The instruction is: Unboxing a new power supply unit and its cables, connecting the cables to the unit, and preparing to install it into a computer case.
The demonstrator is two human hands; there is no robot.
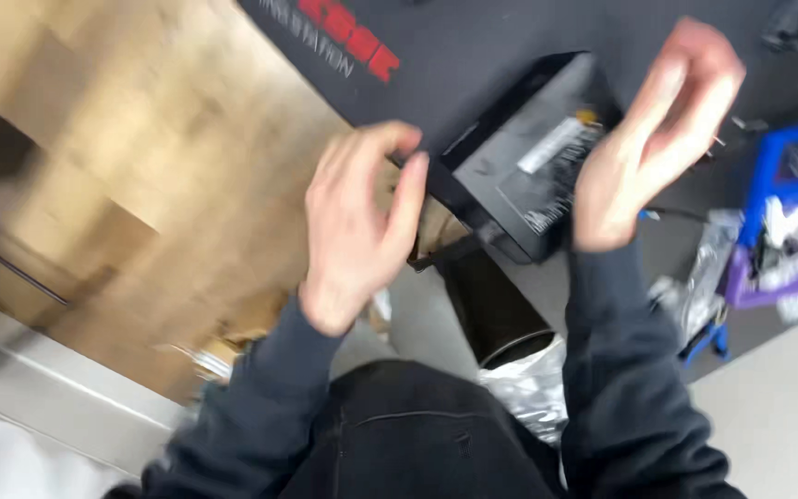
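Head view shows me my left hand (362,222) pinching the black box's (519,176) near corner, right hand (658,139) half-curled just beyond its far end, grip unclear.

Black mat (473,37) on wood bench (140,139); black box (519,157), blue crate (791,176) on mat.

Motion blur smears both hands; right hand (658,139) hides the black box's (519,176) far corner.
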